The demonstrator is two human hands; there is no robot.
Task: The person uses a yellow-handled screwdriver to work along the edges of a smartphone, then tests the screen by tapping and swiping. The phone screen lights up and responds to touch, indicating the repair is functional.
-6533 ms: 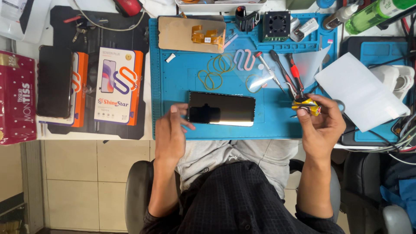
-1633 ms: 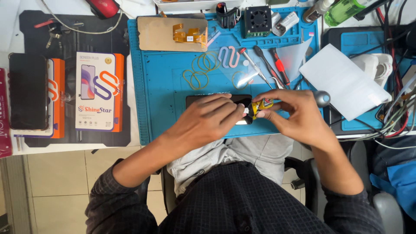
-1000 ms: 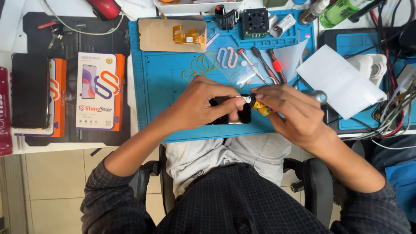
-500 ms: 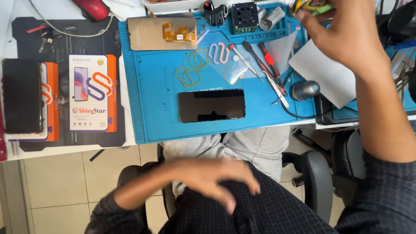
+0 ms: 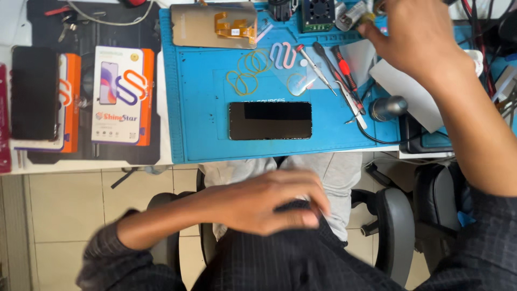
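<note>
Both hands have come off the dark phone screen (image 5: 270,120), leaving it untouched on the blue mat (image 5: 199,81) at frame centre, long axis left-right. The left hand (image 5: 269,207) hangs loosely curled and empty over the lap; the right hand (image 5: 414,37), upper right, pinches a small yellow tool (image 5: 368,16)

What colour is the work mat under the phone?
Blue mat, seen in the head view; the dark phone lies on it.

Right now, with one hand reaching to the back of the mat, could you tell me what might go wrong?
The right hand reaches over the screwdrivers and tweezers, so the forearm might sweep them onto the dark phone screen. The screen lies unheld near the mat's front edge, while the left hand rests in the lap, so a knock could slide it off.
</note>
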